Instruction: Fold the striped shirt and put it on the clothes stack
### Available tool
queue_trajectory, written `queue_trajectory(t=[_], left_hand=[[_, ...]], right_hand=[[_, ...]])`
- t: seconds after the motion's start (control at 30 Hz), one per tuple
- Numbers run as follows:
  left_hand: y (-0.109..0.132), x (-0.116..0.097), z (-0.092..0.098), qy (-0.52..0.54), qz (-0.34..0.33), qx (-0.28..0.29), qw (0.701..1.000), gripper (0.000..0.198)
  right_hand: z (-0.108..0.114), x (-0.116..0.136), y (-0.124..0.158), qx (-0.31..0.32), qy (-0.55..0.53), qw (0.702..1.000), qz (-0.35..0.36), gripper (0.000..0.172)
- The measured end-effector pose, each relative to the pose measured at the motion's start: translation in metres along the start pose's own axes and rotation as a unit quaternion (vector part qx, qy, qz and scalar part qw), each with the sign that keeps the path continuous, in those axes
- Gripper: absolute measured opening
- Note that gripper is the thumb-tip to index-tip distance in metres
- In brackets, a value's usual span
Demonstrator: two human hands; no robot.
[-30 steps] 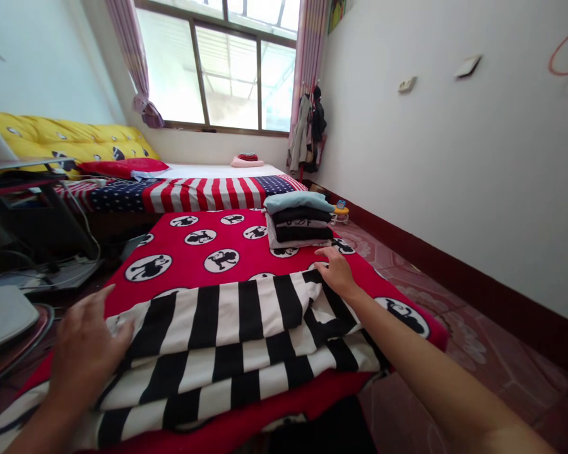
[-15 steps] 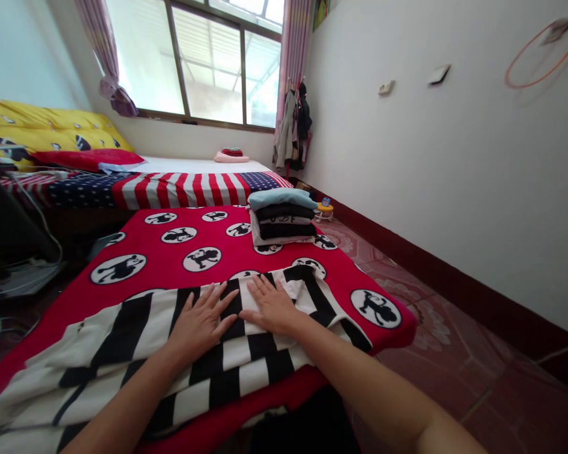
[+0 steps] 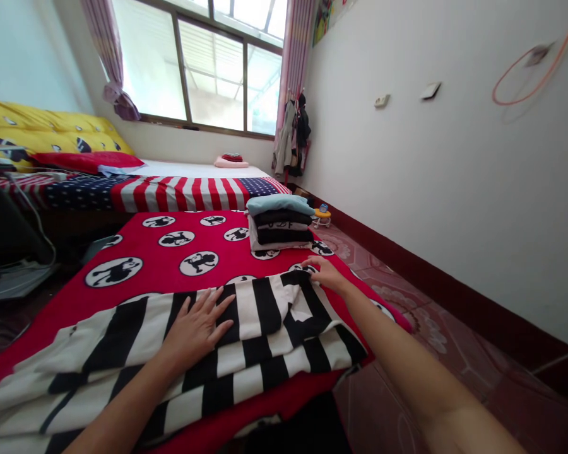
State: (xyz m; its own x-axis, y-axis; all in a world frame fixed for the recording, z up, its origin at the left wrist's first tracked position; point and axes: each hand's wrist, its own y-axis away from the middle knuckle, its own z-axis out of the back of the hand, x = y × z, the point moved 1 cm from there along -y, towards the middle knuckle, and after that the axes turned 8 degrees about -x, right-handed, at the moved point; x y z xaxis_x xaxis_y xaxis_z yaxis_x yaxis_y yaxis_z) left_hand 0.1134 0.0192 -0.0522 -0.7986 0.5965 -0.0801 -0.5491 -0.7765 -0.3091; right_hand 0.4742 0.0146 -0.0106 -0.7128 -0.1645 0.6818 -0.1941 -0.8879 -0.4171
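Note:
A black-and-white striped knit garment lies folded lengthwise across the near part of a red blanket with monkey prints. My left hand rests flat on its middle, fingers spread. At the garment's far right corner is my right hand, its thumb side by the folded edge and its fingers apart and slightly bent. Beyond that corner stands a stack of folded clothes, light blue on top with black and grey ones below.
Behind is a bed with a striped, starred cover, a red pillow and folded pink cloth. Clothes hang on a rack in the corner. A small yellow stool stands by the right wall. A dark table is at left.
My right hand has lifted off the garment's middle and moved right and away from me to its far right corner. My left hand stays flat in place. The view has tilted slightly.

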Motion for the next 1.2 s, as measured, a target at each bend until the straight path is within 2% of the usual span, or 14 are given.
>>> queue_trajectory(t=[0.07,0.13,0.23,0.4,0.47,0.53,0.63,0.67,0.73,0.8,0.87,0.93,1.07,1.2], left_hand=[[0.0,0.0,0.0,-0.002,-0.001,0.0,1.0,0.054],[0.0,0.0,0.0,-0.004,-0.002,0.002,1.0,0.054],[0.0,0.0,-0.001,-0.011,-0.004,0.003,1.0,0.054],[0.0,0.001,-0.003,-0.023,-0.003,0.003,1.0,0.055],[0.0,0.001,-0.004,-0.027,-0.005,0.002,1.0,0.055],[0.0,0.001,-0.005,-0.027,-0.007,-0.002,1.0,0.055],[0.0,0.002,-0.006,-0.023,-0.01,-0.013,1.0,0.055],[0.0,0.002,-0.007,-0.023,-0.011,-0.017,1.0,0.055],[0.001,0.002,-0.008,-0.023,-0.013,-0.024,0.999,0.055],[0.001,0.003,-0.008,-0.026,-0.014,-0.027,0.999,0.055],[0.001,0.002,-0.008,-0.027,-0.014,-0.028,0.999,0.055],[0.001,0.002,-0.007,-0.028,-0.012,-0.025,0.999,0.055],[0.001,0.0,-0.006,-0.035,-0.007,-0.02,0.999,0.055],[0.001,0.001,-0.008,-0.028,-0.011,-0.028,0.999,0.055]], right_hand=[[0.003,-0.009,-0.003,0.069,0.026,0.997,-0.001,0.022],[0.002,-0.016,-0.006,0.105,0.055,0.993,-0.004,0.019],[-0.001,-0.025,-0.009,0.103,0.092,0.99,-0.009,0.029],[-0.006,-0.033,-0.001,0.07,0.183,0.98,-0.037,0.024],[-0.007,-0.025,0.002,0.052,0.221,0.972,-0.055,0.018],[-0.011,-0.006,0.002,0.024,0.251,0.966,-0.063,0.013],[-0.028,0.041,0.008,-0.016,0.269,0.963,-0.019,0.036],[-0.039,0.059,0.013,-0.013,0.266,0.964,0.008,0.041],[-0.065,0.09,0.027,0.032,0.248,0.967,0.057,0.05],[-0.092,0.109,0.043,0.076,0.237,0.964,0.088,0.064],[-0.113,0.114,0.058,0.105,0.241,0.961,0.083,0.074],[-0.126,0.109,0.066,0.119,0.249,0.959,0.061,0.077],[-0.131,0.099,0.068,0.122,0.256,0.958,0.048,0.076],[-0.129,0.1,0.067,0.118,0.262,0.957,0.044,0.074]])
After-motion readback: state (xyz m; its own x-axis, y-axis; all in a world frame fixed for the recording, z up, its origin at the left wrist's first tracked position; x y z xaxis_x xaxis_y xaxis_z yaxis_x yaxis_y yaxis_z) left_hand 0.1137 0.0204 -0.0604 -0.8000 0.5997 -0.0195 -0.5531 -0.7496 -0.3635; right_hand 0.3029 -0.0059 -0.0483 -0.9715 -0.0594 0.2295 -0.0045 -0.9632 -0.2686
